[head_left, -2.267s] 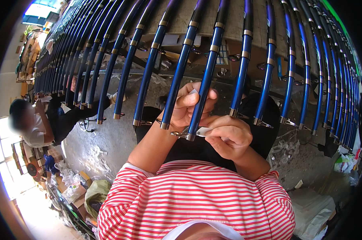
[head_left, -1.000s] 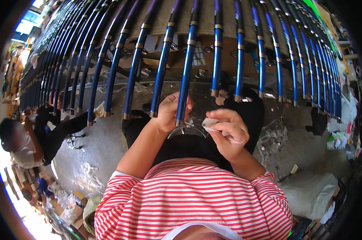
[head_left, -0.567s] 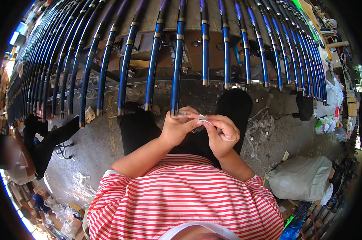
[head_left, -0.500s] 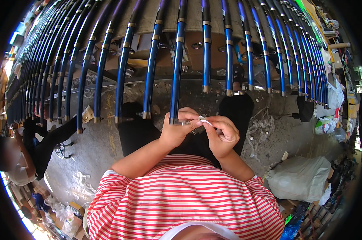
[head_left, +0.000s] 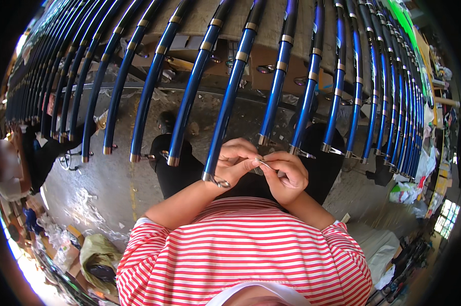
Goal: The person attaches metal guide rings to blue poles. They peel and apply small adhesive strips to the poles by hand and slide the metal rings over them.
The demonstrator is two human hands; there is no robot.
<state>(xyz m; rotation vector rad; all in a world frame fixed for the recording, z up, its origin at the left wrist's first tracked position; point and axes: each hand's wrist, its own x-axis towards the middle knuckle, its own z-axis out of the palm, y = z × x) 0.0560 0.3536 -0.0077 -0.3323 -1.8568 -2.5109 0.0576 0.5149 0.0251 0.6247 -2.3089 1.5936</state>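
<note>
Concrete floor spreads at left, near a seated co-worker, below a row of blue rods. Then the left hand is just beside one rod's end; contact I cannot tell. Its thumb and finger pinch a small pale piece, located between both hands. The right hand pinches it too. Probably the step is fingering this piece; next move calls for fine fingertip control.

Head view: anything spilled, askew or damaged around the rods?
Crumpled clear plastic lies loose on the concrete floor at the person's left, odd because it looks like stray litter. The blue fishing rods show no obvious damage; their bend is probably fisheye distortion. Rods at the row's far ends are too small to judge.
</note>
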